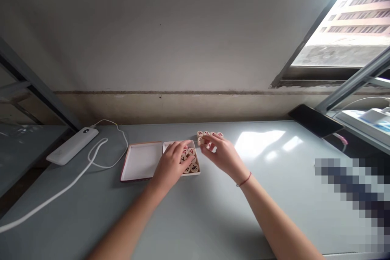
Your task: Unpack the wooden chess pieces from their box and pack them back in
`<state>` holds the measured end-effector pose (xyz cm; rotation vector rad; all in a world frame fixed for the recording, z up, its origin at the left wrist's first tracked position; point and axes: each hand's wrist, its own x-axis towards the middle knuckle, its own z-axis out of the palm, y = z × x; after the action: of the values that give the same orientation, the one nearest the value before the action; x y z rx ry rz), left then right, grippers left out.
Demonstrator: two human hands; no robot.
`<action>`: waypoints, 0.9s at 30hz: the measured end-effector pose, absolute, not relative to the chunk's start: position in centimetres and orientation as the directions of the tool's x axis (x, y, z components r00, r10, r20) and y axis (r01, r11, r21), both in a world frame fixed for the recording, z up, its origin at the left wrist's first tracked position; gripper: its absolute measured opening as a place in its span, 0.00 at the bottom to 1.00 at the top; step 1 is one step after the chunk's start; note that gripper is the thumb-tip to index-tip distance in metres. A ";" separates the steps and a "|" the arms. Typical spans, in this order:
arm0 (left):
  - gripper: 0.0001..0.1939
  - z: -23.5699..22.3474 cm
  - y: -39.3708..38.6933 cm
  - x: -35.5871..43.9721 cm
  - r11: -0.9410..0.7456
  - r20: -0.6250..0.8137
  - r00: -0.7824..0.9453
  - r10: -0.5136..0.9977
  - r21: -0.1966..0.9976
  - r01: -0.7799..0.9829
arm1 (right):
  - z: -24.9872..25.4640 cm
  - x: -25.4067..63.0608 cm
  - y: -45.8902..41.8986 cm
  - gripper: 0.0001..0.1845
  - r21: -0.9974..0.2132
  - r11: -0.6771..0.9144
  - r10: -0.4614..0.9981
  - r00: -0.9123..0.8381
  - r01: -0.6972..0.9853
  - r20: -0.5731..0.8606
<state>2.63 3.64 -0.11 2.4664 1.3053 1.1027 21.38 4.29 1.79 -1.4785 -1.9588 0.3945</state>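
Note:
Several round Chinese chess pieces (194, 167) with red or dark characters sit in a small white box (197, 155). My left hand (172, 161) lies over the left part of that box, fingers apart, its thumb reaching across the pieces; what is under the palm is hidden. To the right of the box, my right hand (223, 152) pinches a chess piece (200, 141) between thumb and fingers. Just beyond it stands a row of pieces with red characters (206, 133) on the table. My right fingers partly cover other pieces there.
An open box lid (141, 161) lies left of the box on the grey table (189, 219). A white power bank (72, 146) and a white cable (77, 178) are at the left. A dark flat object (313, 120) leans at the back right near a metal frame.

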 end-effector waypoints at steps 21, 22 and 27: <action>0.08 -0.7 4.9 1.2 -0.361 0.285 0.275 0.918 0.315 0.878 | -1.4 23.5 6.4 0.06 -0.319 0.061 0.993 -0.024 0.946 0.119; 0.08 -0.7 4.9 1.2 -0.356 0.277 0.273 0.921 0.316 0.880 | -1.4 23.5 6.4 0.06 -0.319 0.061 0.993 -0.025 0.946 0.116; 0.07 -0.6 4.9 1.2 -0.345 0.260 0.268 0.928 0.321 0.882 | -1.6 23.4 6.7 0.05 -0.316 0.053 0.995 -0.022 0.947 0.100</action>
<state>1.16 4.86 -0.62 2.4098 1.7283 0.6183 23.43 6.65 -1.62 -1.9659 -2.0437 0.2315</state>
